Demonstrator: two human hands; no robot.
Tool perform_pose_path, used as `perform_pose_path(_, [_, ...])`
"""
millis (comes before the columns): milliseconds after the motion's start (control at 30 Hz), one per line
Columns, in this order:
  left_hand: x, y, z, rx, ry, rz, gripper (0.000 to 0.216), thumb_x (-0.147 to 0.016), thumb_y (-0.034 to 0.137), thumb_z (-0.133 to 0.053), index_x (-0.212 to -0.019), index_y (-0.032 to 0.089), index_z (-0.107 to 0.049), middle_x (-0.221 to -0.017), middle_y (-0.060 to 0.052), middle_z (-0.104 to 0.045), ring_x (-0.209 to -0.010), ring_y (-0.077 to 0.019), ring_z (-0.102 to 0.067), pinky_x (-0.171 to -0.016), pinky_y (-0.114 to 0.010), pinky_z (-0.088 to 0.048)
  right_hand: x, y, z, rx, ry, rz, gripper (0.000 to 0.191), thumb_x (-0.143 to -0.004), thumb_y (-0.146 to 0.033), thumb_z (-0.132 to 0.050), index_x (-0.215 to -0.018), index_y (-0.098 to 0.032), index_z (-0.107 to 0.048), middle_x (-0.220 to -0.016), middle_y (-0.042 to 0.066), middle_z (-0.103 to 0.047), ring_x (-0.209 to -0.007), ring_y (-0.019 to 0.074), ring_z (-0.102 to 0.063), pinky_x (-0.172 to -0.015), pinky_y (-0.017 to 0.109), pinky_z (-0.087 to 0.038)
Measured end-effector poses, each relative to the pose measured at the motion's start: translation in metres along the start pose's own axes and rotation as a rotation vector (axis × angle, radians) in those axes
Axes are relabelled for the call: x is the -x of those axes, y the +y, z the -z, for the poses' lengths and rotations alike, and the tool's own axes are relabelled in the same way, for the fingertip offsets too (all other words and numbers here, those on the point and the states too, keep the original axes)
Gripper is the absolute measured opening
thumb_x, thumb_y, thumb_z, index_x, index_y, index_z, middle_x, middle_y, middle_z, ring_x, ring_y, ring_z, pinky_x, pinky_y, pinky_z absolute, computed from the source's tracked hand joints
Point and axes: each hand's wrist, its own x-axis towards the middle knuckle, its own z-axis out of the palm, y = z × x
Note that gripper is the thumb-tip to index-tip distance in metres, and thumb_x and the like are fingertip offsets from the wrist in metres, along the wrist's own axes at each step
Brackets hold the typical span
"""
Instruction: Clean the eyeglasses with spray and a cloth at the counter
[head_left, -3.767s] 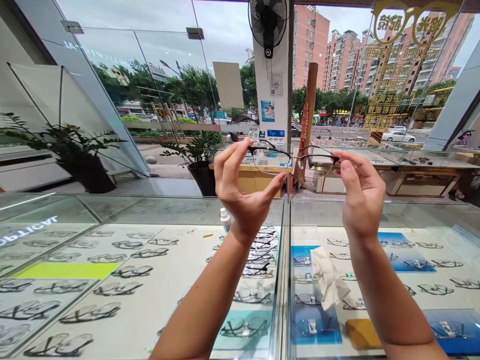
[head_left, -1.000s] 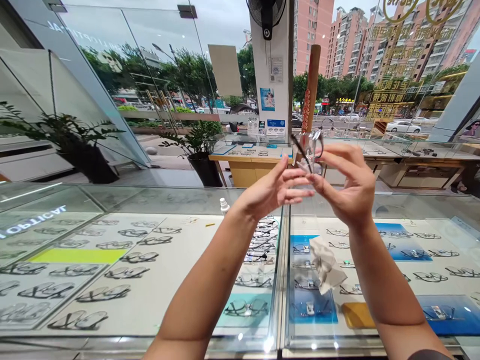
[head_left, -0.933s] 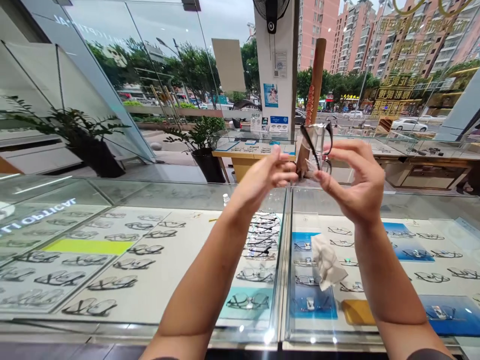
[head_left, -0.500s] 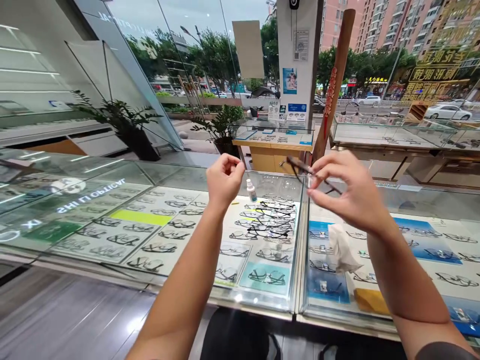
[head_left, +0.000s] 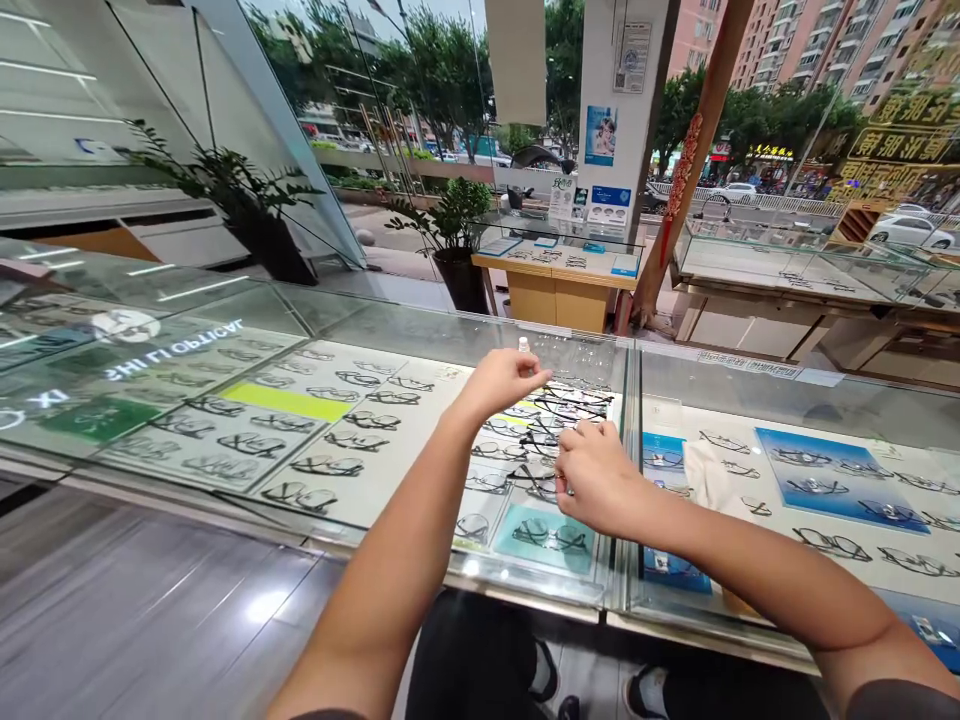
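My left hand (head_left: pixel 508 383) is over the glass counter, its fingers curled in and thumb and forefinger close together. Whatever they pinch, if anything, cannot be made out. Just behind it shows the white cap of a small bottle (head_left: pixel 523 344). My right hand (head_left: pixel 598 476) is low over the counter, palm down, with fingers closed on dark-framed eyeglasses, mostly hidden by the hand. Beside its fingertips lie several dark eyeglasses (head_left: pixel 564 408) in an overlapping row. A pair on a teal card (head_left: pixel 517 550) is nearer to me.
The glass display counter (head_left: pixel 420 545) holds rows of eyeglasses and a yellow-green strip (head_left: pixel 285 401). Right of the metal seam lie a crumpled white cloth (head_left: pixel 705 475) and blue cards (head_left: pixel 817 462) with frames. Potted plants (head_left: pixel 457 240) and another display case (head_left: pixel 559 280) stand beyond.
My right hand has come down and left from above the counter, where it held up the dark eyeglasses. My left hand has moved lower and right, towards the bottle. The view has tilted down.
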Motion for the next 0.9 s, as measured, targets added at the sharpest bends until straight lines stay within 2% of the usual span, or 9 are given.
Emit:
perform_pose_path(67, [0.002,0.006,-0.003,-0.022,-0.192,-0.005,0.036,-0.078,0.05,-0.067,-0.065,0.017,-0.068,-0.056,0.002,-0.047,-0.058,-0.0128,-0.036,-0.059,-0.029,-0.024,-0.006,0.0,-0.013,0.018,-0.014,-0.019,0.019,-0.093,-0.023,-0.062,-0.087,-0.014,-0.078,-0.112,0.013,-0.069,-0.115,0.0305,-0.05,-0.095,0.045,-0.032])
perform_pose_path(133, [0.004,0.011,-0.005,-0.063,-0.333,-0.005,0.034,-0.077,0.049,-0.07,-0.069,0.017,-0.073,-0.056,0.002,-0.049,-0.057,-0.0132,-0.037,-0.058,-0.03,-0.025,-0.009,0.0,-0.022,0.013,-0.005,-0.031,0.019,-0.093,-0.023,-0.061,-0.089,-0.015,-0.078,-0.114,0.014,-0.069,-0.116,0.0303,-0.05,-0.095,0.044,-0.033])
perform_pose_path(233, [0.005,0.015,-0.009,-0.13,-0.433,-0.011,0.026,-0.075,0.043,-0.072,-0.075,0.018,-0.079,-0.056,0.001,-0.053,-0.057,-0.014,-0.04,-0.058,-0.03,-0.025,-0.011,0.001,-0.027,0.003,-0.002,-0.057,0.02,-0.094,-0.023,-0.06,-0.089,-0.015,-0.078,-0.116,0.014,-0.068,-0.116,0.0294,-0.051,-0.095,0.043,-0.034])
perform_pose_path(367, [0.007,0.017,-0.015,-0.166,-0.489,-0.046,0.02,-0.072,0.03,-0.071,-0.083,0.019,-0.084,-0.06,0.001,-0.057,-0.057,-0.0139,-0.043,-0.057,-0.028,-0.027,-0.013,-0.001,-0.026,-0.001,-0.017,-0.067,0.022,-0.095,-0.024,-0.059,-0.092,-0.015,-0.079,-0.12,0.014,-0.068,-0.119,0.0301,-0.05,-0.097,0.044,-0.034])
perform_pose_path(533, [0.006,0.018,-0.022,-0.217,-0.576,-0.075,0.022,-0.069,0.025,-0.073,-0.086,0.02,-0.086,-0.061,0.001,-0.056,-0.057,-0.0136,-0.043,-0.058,-0.028,-0.029,-0.012,-0.003,-0.025,0.003,-0.05,-0.064,0.028,-0.098,-0.031,-0.058,-0.093,-0.014,-0.079,-0.121,0.016,-0.069,-0.12,0.0308,-0.05,-0.097,0.045,-0.034])
perform_pose_path(700, [0.006,0.017,-0.024,-0.203,-0.578,-0.077,0.021,-0.071,0.023,-0.071,-0.085,0.019,-0.086,-0.061,0.001,-0.056,-0.057,-0.0136,-0.042,-0.06,-0.029,-0.03,-0.01,-0.003,-0.024,0.064,-0.034,-0.016,0.045,-0.107,-0.027,-0.038,-0.099,-0.012,-0.079,-0.115,0.016,-0.071,-0.114,0.029,-0.053,-0.092,0.044,-0.034])
perform_pose_path(900, [0.006,0.015,-0.026,-0.176,-0.578,-0.082,0.02,-0.066,0.023,-0.071,-0.08,0.02,-0.085,-0.054,0.003,-0.048,-0.053,-0.0125,-0.04,-0.055,-0.027,-0.028,-0.014,0.001,-0.024,0.022,-0.048,-0.038,0.036,-0.103,-0.03,-0.049,-0.091,-0.015,-0.08,-0.109,0.013,-0.075,-0.112,0.0272,-0.055,-0.095,0.044,-0.032])
